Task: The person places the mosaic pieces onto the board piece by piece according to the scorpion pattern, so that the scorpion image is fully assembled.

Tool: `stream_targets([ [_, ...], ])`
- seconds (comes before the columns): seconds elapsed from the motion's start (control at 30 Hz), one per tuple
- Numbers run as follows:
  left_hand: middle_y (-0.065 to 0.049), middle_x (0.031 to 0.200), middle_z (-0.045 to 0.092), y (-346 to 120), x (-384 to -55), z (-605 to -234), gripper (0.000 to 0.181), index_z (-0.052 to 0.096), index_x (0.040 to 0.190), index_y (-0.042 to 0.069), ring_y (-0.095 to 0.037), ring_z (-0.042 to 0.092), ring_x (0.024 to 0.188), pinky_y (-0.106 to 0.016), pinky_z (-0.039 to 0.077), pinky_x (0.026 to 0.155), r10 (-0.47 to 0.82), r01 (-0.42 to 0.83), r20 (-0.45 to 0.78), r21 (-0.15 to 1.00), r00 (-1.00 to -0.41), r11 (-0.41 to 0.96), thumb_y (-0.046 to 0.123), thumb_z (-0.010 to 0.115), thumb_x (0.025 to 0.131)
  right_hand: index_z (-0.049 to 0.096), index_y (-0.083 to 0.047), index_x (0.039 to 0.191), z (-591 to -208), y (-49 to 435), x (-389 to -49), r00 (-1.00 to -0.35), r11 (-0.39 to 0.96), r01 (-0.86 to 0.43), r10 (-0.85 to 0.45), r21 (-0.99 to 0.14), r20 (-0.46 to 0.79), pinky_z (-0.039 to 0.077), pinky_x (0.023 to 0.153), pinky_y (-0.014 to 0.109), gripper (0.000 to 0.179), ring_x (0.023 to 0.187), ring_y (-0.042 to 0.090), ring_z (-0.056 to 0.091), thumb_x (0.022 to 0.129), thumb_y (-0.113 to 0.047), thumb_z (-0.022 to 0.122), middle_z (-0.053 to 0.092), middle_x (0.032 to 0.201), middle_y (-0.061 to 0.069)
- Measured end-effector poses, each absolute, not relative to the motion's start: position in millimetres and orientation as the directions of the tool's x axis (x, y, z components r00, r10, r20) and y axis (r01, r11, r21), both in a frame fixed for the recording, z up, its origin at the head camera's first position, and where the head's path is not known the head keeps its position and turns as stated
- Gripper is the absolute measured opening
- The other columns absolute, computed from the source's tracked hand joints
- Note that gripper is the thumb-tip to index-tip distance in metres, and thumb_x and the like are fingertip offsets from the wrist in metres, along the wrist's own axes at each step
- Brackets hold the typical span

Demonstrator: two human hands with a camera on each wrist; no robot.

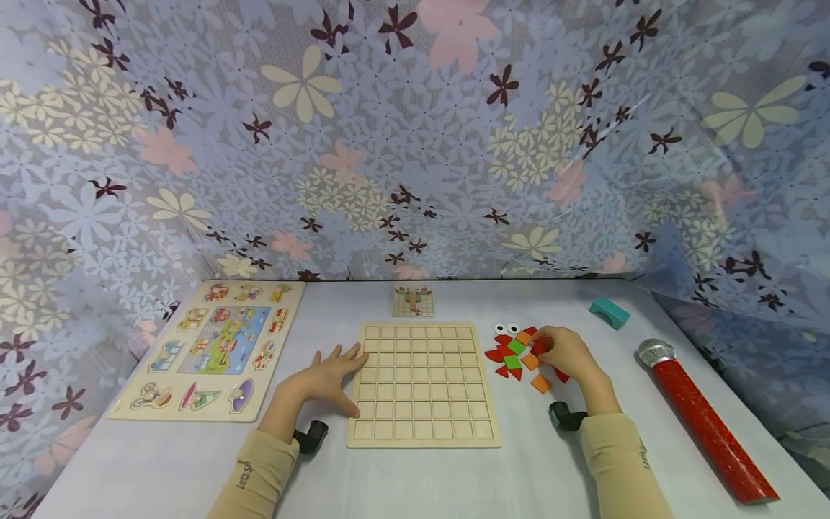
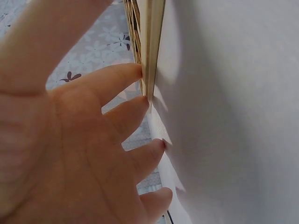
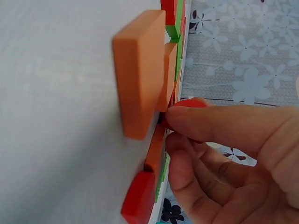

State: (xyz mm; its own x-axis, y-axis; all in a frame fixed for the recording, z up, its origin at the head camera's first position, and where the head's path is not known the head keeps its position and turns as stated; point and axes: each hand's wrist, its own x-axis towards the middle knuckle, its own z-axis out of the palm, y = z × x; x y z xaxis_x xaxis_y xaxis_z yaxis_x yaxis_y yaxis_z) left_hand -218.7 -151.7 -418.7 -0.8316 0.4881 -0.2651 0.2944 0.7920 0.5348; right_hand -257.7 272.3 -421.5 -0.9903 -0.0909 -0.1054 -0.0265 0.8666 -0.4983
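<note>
My left hand (image 1: 327, 378) has its fingers spread, with fingertips and thumb at the left edge of a square wooden grid board (image 1: 421, 389). The grid's cells hold no pieces. On the right, my right hand (image 1: 572, 353) pinches a red block (image 3: 190, 103) between thumb and fingers, partly hidden by them. Under and beside this hand lies a cluster of small flat blocks: an orange square (image 1: 541, 383), a green square (image 1: 513, 362), red triangles and rounded red pieces. Two white eye pieces (image 1: 506, 329) are at the cluster's far side.
A small pattern card (image 1: 413, 301) lies behind the board. To the left is a wooden picture puzzle (image 1: 295, 295). A teal arch block (image 1: 609, 313) and a red microphone (image 1: 710, 425) are at the right. A flowered cloth (image 1: 415, 144) hangs behind the table.
</note>
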Motion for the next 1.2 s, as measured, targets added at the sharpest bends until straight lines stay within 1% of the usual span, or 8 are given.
stream_targets([
  [0.13,-0.018,0.153,0.012,-151.8,-219.2,-419.3,0.102,0.03,0.144,0.003,-0.044,0.001,0.138,-0.067,-0.004,0.104,0.485,0.291,-0.268,0.533,-0.832,0.794,0.027,0.085,0.061,0.06,0.001,0.109,-420.6,268.9,-257.4,-0.992,0.864,-0.016,-0.077,-0.502,-0.1,0.047,0.083,0.052,0.026,0.09,0.034,0.053,0.083,0.0,0.06,0.06,0.102,0.023],
  [0.27,-0.018,0.153,0.013,-151.9,-219.3,-419.2,0.102,0.03,0.144,0.003,-0.044,0.002,0.138,-0.067,-0.002,0.104,0.485,0.293,-0.267,0.53,-0.833,0.796,0.027,0.085,0.061,0.062,0.001,0.108,-417.5,261.8,-256.1,-0.997,0.87,-0.065,-0.082,-0.488,-0.013,0.046,0.082,0.052,0.022,0.09,0.035,0.054,0.086,-0.001,0.057,0.06,0.101,0.023],
  [0.47,-0.018,0.153,0.012,-151.9,-218.6,-417.5,0.102,0.03,0.144,0.003,-0.044,0.002,0.138,-0.067,-0.003,0.104,0.488,0.292,-0.27,0.536,-0.83,0.792,0.027,0.085,0.062,0.064,0.002,0.11,-410.2,243.4,-259.0,-0.994,0.815,-0.107,-0.08,-0.569,0.072,0.049,0.07,0.04,0.024,0.083,0.031,0.051,0.089,0.0,0.054,0.052,0.096,0.019],
  [0.67,-0.019,0.153,0.012,-151.9,-218.9,-417.4,0.102,0.03,0.144,0.002,-0.045,0.003,0.138,-0.067,-0.002,0.104,0.491,0.3,-0.269,0.527,-0.829,0.795,0.028,0.085,0.062,0.062,0.001,0.114,-402.3,220.3,-265.8,-0.986,0.777,-0.166,-0.124,-0.608,0.111,0.05,0.066,0.035,0.027,0.088,0.033,0.055,0.088,0.001,0.054,0.055,0.104,0.021],
  [0.77,-0.018,0.153,0.012,-151.8,-219.6,-418.3,0.102,0.029,0.144,0.002,-0.044,0.003,0.138,-0.068,-0.002,0.104,0.494,0.305,-0.268,0.523,-0.827,0.795,0.028,0.085,0.062,0.059,0.0,0.116,-398.5,209.5,-268.4,-0.984,0.75,-0.178,-0.132,-0.637,0.119,0.05,0.068,0.037,0.028,0.092,0.034,0.057,0.088,-0.001,0.057,0.058,0.107,0.021],
  [0.87,-0.018,0.153,0.012,-152.0,-220.5,-419.3,0.102,0.029,0.144,0.003,-0.044,0.002,0.138,-0.068,-0.002,0.104,0.495,0.307,-0.267,0.523,-0.827,0.795,0.028,0.085,0.062,0.057,-0.001,0.112,-395.6,200.5,-270.6,-0.986,0.718,-0.167,-0.118,-0.676,0.119,0.05,0.073,0.039,0.025,0.095,0.033,0.057,0.087,-0.004,0.06,0.061,0.106,0.02],
  [1.03,-0.018,0.153,0.012,-152.6,-221.2,-420.1,0.102,0.029,0.144,0.004,-0.044,0.003,0.138,-0.067,-0.002,0.104,0.492,0.305,-0.271,0.519,-0.827,0.799,0.029,0.085,0.062,0.061,-0.002,0.105,-392.6,187.9,-272.6,-0.986,0.646,-0.164,-0.098,-0.745,0.133,0.05,0.075,0.038,0.019,0.094,0.03,0.058,0.087,-0.006,0.062,0.063,0.101,0.017],
  [1.2,-0.017,0.153,0.011,-154.1,-221.2,-421.6,0.102,0.029,0.144,0.004,-0.044,0.002,0.138,-0.067,-0.002,0.104,0.495,0.308,-0.275,0.515,-0.825,0.8,0.03,0.084,0.062,0.063,-0.001,0.11,-396.4,178.8,-274.4,-0.993,0.564,-0.119,-0.08,-0.817,0.089,0.049,0.077,0.04,0.022,0.097,0.031,0.057,0.089,-0.009,0.06,0.062,0.104,0.017],
])
